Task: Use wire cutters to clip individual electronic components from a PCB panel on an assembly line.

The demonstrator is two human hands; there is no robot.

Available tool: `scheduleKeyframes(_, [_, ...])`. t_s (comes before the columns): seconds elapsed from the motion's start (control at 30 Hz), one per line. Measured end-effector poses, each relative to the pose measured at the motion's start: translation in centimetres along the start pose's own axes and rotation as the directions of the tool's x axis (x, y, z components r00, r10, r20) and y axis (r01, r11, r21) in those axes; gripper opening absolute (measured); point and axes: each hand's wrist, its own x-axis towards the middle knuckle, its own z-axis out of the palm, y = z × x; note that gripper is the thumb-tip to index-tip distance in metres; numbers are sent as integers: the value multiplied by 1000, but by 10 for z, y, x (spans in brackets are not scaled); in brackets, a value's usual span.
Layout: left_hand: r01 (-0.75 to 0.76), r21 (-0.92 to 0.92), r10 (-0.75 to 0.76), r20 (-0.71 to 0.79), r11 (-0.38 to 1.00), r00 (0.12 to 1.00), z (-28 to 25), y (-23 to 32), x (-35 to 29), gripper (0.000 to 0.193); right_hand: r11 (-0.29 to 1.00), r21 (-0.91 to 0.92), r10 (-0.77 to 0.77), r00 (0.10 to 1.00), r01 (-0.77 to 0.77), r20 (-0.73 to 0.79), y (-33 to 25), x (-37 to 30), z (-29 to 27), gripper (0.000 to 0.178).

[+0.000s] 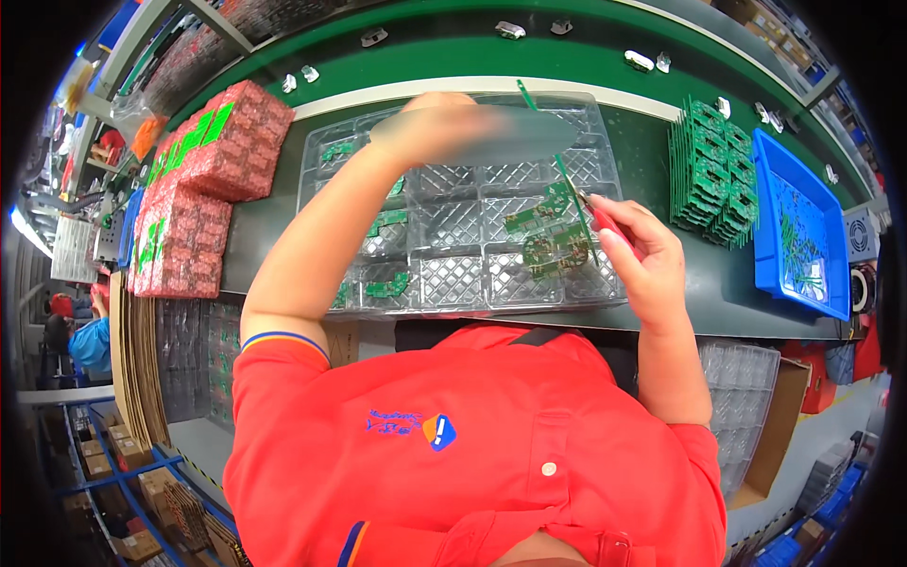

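Observation:
My right hand [652,250] is closed around red-handled pliers [609,225], their metal tip beside a thin green strip [573,189]. Just left of that tip are green circuit boards [557,236], over the near right part of a clear plastic tray [444,236] with compartments. My left hand [425,128] reaches over the tray's far side. A blurred patch covers its fingers, so I cannot tell what they hold. Small green boards [385,222] lie in the tray's left compartments.
Pink bubble-wrapped stacks [213,180] stand on the left. To the right are a stack of green board panels [710,175] and a blue bin [770,236] holding green strips. Beyond a pale rail, a green belt [435,52] carries several small silvery parts.

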Motion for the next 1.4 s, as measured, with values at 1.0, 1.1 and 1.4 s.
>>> scheduleKeyframes(1.0, [170, -631, -152, 83, 757, 985, 14, 69, -53, 15, 904, -365, -226, 974, 221, 31, -9, 12, 20, 30])
scheduleKeyframes(1.1, [-210, -702, 384, 98, 680, 918, 5, 63, -56, 14, 732, 548, 196, 896, -404, 399, 5, -3, 8, 31])
scheduleKeyframes(1.4, [65, 235, -121, 229, 970, 966, 16, 10, -77, 20, 971, 199, 109, 988, -130, 111, 0, -6, 21, 29])
